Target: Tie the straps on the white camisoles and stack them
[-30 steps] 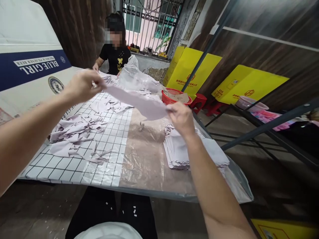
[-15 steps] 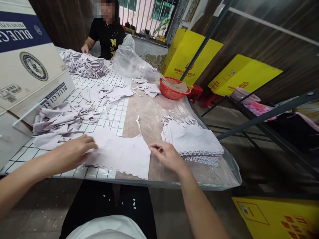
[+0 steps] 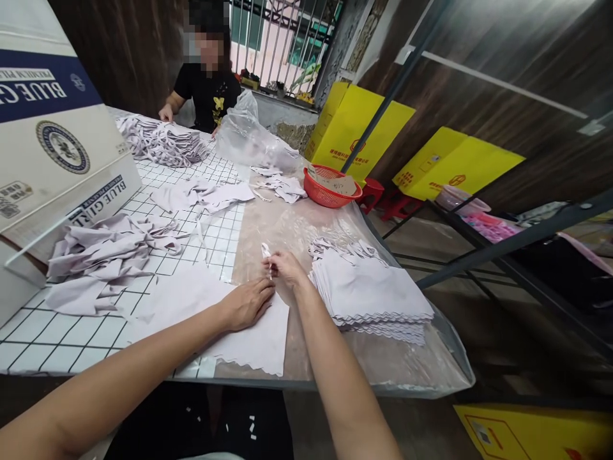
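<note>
A pale lilac fabric piece (image 3: 258, 338) with a zigzag edge lies flat at the table's near edge. My left hand (image 3: 246, 301) rests on it, fingers together and flat, pressing it down. My right hand (image 3: 286, 264) pinches the thin strap (image 3: 266, 252) at the piece's far end. A neat stack of like pieces (image 3: 373, 294) sits just right of my right hand. A loose heap of the same fabric (image 3: 105, 249) lies to the left on the checked sheet.
A large Blue Girl carton (image 3: 52, 147) stands at the left. Across the table a person in black handles another fabric pile (image 3: 163, 140). A red basket (image 3: 330, 186), a clear plastic bag (image 3: 249, 134) and yellow boxes (image 3: 359, 128) are beyond. A metal frame bar (image 3: 517, 239) runs right.
The fabric piece went from held up in the air to lying flat on the table. My left hand slid right onto its middle, and my right hand moved up to pinch the strap.
</note>
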{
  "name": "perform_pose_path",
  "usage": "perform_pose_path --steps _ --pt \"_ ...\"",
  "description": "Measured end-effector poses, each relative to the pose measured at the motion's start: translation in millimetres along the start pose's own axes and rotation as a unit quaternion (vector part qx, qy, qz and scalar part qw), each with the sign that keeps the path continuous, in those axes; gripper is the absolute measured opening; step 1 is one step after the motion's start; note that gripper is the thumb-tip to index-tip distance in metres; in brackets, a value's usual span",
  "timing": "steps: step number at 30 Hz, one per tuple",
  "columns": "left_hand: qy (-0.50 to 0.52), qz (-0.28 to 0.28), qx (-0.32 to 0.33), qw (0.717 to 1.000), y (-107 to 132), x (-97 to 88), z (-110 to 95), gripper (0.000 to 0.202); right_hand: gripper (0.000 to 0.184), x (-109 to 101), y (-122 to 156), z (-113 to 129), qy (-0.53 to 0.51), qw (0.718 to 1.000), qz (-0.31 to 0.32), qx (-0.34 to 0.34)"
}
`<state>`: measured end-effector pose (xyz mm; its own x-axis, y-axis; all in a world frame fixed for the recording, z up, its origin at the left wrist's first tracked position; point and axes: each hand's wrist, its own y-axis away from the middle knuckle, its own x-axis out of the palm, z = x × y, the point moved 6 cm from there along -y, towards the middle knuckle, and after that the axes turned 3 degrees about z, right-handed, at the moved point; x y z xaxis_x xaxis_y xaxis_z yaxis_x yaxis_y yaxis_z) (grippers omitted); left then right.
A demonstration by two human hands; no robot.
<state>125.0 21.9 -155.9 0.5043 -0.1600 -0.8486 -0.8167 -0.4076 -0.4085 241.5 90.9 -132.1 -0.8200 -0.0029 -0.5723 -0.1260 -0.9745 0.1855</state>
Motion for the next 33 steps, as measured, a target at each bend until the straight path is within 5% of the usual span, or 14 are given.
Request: perform_pose_path --steps 2,5,8,10,13,17,20,26,33 --pt "-0.007 -0.004 0.004 1.0 1 1.5 0 0.03 0.013 -16 5 11 -0.156 0.986 -0.027 -0.043" --pt "-0.013 -0.009 0.005 1.0 1 5.4 2 0.033 0.028 -57 29 33 -0.367 0.912 -0.09 -0.157" --pt "-0.012 -0.004 -0.004 1.0 1 7.5 4 0.033 0.033 -94 75 49 -0.365 0.891 -0.104 -0.249" --pt "-0.01 -0.003 -0.007 1.0 1 6.1 5 0.032 0.035 -100 106 52 -0.319 0.908 -0.025 -0.272" --pt "-0.012 -0.003 0.005 1.0 0 2.3 2 0.029 0.05 -87 130 38 -0.234 0.94 0.103 -0.228" --pt "-0.013 -0.01 0.018 1.0 0 0.1 1 0.031 0.039 -59 98 -5 -0.115 0.992 0.026 -0.047" --pt "-0.011 -0.011 0.018 1.0 0 2.0 2 0.031 0.028 -28 58 -23 -0.002 0.999 0.007 0.051" --pt "-0.001 -0.011 0.012 1.0 0 1.7 2 0.03 0.027 2 28 -28 0.007 0.996 0.048 0.073" --pt "0.018 0.0 -0.01 1.0 0 2.2 6 0.032 0.033 -7 105 -21 -0.15 0.948 0.281 0.023"
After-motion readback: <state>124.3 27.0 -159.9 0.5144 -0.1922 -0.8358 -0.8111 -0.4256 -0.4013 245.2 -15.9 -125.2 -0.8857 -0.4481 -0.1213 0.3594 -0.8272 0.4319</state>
